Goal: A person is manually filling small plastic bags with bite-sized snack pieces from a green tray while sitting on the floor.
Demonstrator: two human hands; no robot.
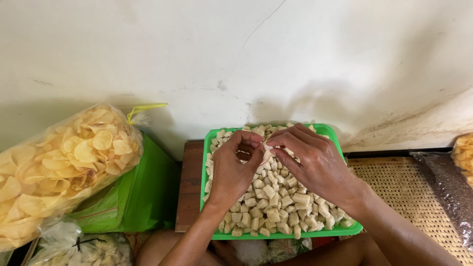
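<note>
Sat over a green tray (209, 135) full of small pale snack pieces (276, 202). Rested on a brown wooden stand (189, 182), close to a white wall (236, 44) just behind the tray.

Left hand (234, 170) hovered above the left half of the tray, fingers (246, 140) curled in and pinched together at the tips. Right hand (315, 160) came in above the right half of the tray, fingers also bent and pinched together. Met at the fingertips over the back middle of the tray, and both seemed to nip one small pale piece (267, 146) between them. Hard to tell which hand held it more, as too small and partly hidden.

Lay in a thick heap, the other pieces, all across the tray from back edge to front edge, under both hands.

Left of the tray: a big clear bag of yellow round chips (64, 162), tied with a yellow string (145, 108) at the top. Under that bag and next to the tray, a green plastic bag (143, 192). Near the front left of the tray, lower down, a smaller clear bag of pale snacks (79, 249) tied in black.

Right of the tray: a woven mat (409, 192), and farther right a clear bag of dark brown bits (448, 189).
</note>
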